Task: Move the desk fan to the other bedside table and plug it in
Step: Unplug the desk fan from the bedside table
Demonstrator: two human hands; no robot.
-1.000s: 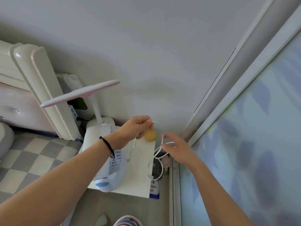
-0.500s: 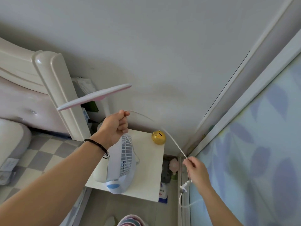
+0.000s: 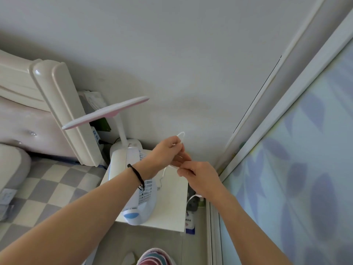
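Note:
A white and light-blue desk fan (image 3: 140, 205) stands on the white bedside table (image 3: 170, 213), partly behind my left forearm. Its thin white cord (image 3: 162, 175) runs up from the fan's side into my hands and loops above them. My left hand (image 3: 168, 152) pinches the cord loop over the table's back edge. My right hand (image 3: 198, 175) pinches the same cord just below and to the right, almost touching the left. Another stretch of cord hangs past the table's right edge.
A pink-topped desk lamp (image 3: 107, 112) stands at the table's back left, beside the cream headboard (image 3: 63, 109). The checkered bed (image 3: 47, 190) lies to the left. A leaf-patterned curtain (image 3: 305, 169) fills the right. Small items sit in the gap (image 3: 192, 213) by the table.
My hands, held apart with the cord stretched between them, have come together above the table. The cord is now slack and looped. The yellow ball is hidden behind my hands.

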